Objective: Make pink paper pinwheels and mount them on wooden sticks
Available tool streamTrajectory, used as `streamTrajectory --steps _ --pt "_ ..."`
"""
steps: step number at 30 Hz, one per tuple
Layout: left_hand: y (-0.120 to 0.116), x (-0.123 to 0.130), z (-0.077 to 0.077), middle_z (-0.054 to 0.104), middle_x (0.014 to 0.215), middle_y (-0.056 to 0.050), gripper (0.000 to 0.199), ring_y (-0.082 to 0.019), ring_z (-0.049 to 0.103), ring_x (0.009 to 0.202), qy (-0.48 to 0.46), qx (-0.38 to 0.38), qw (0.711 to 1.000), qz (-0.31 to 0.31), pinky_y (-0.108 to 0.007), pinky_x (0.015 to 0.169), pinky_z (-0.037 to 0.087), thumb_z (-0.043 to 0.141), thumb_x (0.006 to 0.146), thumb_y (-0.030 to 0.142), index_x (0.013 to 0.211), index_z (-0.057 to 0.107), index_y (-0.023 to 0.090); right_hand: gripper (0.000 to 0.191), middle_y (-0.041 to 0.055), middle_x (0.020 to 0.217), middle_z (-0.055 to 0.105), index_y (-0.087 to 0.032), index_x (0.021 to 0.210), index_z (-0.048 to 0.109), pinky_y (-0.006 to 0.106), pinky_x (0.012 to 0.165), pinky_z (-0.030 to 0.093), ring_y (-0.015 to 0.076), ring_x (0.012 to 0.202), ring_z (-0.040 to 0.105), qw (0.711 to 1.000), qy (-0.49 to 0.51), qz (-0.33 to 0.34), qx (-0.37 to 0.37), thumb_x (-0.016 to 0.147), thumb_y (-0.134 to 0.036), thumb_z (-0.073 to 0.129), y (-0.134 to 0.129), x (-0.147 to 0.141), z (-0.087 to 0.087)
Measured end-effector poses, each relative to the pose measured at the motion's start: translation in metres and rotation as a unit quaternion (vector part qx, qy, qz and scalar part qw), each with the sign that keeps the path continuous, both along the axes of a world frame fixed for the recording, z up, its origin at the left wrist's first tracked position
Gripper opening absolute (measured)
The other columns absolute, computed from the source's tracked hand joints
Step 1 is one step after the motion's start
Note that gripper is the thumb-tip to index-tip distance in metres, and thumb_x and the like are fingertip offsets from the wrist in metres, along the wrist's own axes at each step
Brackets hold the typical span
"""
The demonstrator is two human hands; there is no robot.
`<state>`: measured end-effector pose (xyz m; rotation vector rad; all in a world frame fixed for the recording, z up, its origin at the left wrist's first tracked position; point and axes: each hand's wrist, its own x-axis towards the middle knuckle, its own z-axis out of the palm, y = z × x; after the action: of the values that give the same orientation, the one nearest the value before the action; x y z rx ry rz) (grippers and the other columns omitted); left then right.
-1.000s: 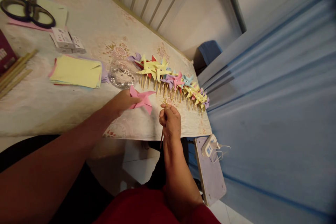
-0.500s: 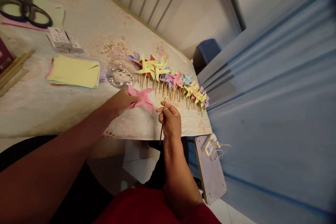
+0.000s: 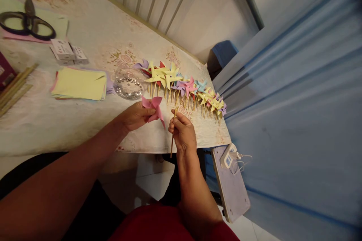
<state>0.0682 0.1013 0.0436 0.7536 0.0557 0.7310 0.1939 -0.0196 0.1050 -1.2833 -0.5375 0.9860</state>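
Note:
A pink paper pinwheel (image 3: 158, 110) is pinched in my left hand (image 3: 138, 115), thumb on top near its centre. My right hand (image 3: 183, 131) closes round a thin wooden stick (image 3: 172, 145), which stands nearly upright between thumb and fingers, its lower end hanging past the table edge. The pinwheel and the stick are a small gap apart. Just behind my left hand sits a clear round dish (image 3: 128, 87) of small shiny metal pieces. Beyond both hands lies a long row of finished pinwheels (image 3: 188, 86) on sticks, in yellow, purple, pink, red and blue.
On the left of the flowered tablecloth (image 3: 93, 120) are a stack of coloured paper (image 3: 80, 84), small white boxes (image 3: 62, 49), black-handled scissors (image 3: 28, 22) and several sticks (image 3: 17, 86). A power strip (image 3: 228, 156) rests on a stool (image 3: 234, 188) by the blue curtain (image 3: 296, 120).
My left hand has turned the pink pinwheel, tilting its blades towards the stick. My right hand has shifted slightly, and more of the stick's top shows. The view has moved a little.

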Motion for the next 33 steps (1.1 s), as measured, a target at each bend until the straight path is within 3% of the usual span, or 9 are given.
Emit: streamTrajectory --steps 7,20,33 --pt "-0.006 0.003 -0.005 0.056 0.059 0.002 0.025 -0.01 0.052 0.056 -0.05 0.002 0.996 -0.07 -0.025 0.06 0.044 0.085 0.07 0.026 0.068 0.062 0.017 0.024 -0.0009 0.064 0.068 -0.017 0.079 0.071 0.021 0.053 0.044 0.0098 0.055 0.058 0.998 0.032 -0.037 -0.038 0.056 -0.018 0.078 0.004 -0.018 0.004" --pt "-0.006 -0.002 -0.002 0.064 0.069 -0.001 0.024 -0.015 0.062 0.06 -0.078 -0.018 0.994 -0.075 -0.026 0.054 0.053 0.083 0.072 0.026 0.068 0.061 0.016 0.019 -0.0038 0.053 0.063 -0.018 0.068 0.066 0.021 0.048 0.039 0.0085 0.046 0.052 0.998 0.055 -0.008 -0.028 0.055 -0.025 0.078 0.006 -0.052 0.011" --pt "-0.01 -0.012 0.008 0.06 0.063 0.001 0.031 -0.013 0.057 0.058 -0.055 -0.044 0.996 -0.061 -0.024 0.052 0.049 0.087 0.065 0.024 0.064 0.057 0.017 0.017 -0.0032 0.055 0.062 -0.02 0.07 0.064 0.023 0.045 0.041 0.0098 0.045 0.051 0.999 0.037 0.012 -0.025 0.06 -0.026 0.075 0.006 -0.064 0.011"
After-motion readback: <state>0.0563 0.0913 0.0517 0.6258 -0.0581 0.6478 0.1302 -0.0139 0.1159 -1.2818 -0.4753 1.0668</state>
